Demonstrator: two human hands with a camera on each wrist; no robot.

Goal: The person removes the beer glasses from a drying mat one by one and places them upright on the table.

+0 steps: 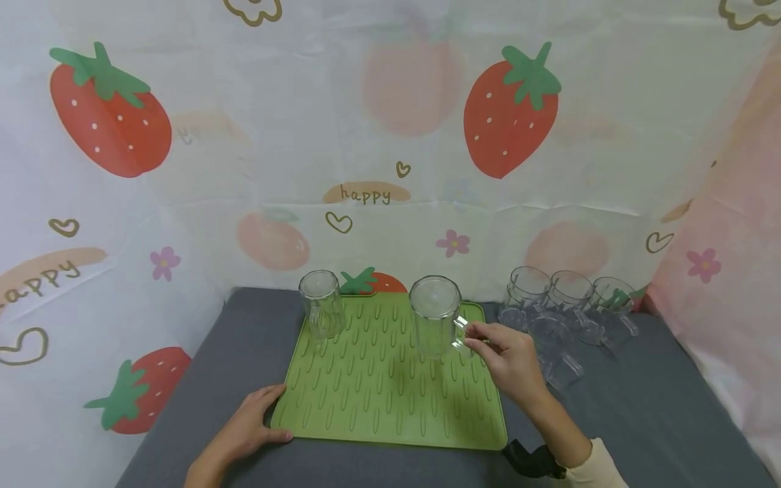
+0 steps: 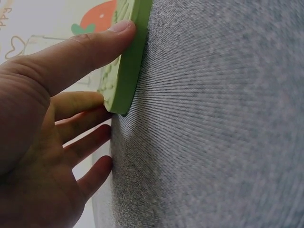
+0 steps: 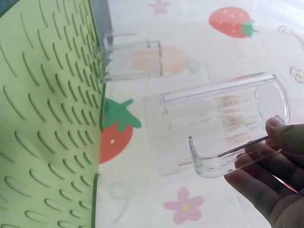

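One mug [image 1: 434, 325] is being pinched at its handle [image 3: 211, 172] by the right hand [image 1: 503, 356], and is being held just above the mat [image 1: 366, 413]. The mat's near-left corner is being touched by the left hand [image 1: 247, 421], its fingers [image 2: 88, 142] being spread loosely, nothing clenched. A second mug [image 1: 322, 305] is being borne at the mat's far left; other mugs [image 1: 566, 303] are being supported right of it. Judged risk: tipping is being invited by the one-sided pinch; skewing of the mat, by uneven left-hand pressure.

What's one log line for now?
right grip: holds clear cylindrical mug by handle above green rectangular ridged mat | left grip: touches mat edge | second clear mug: on mat
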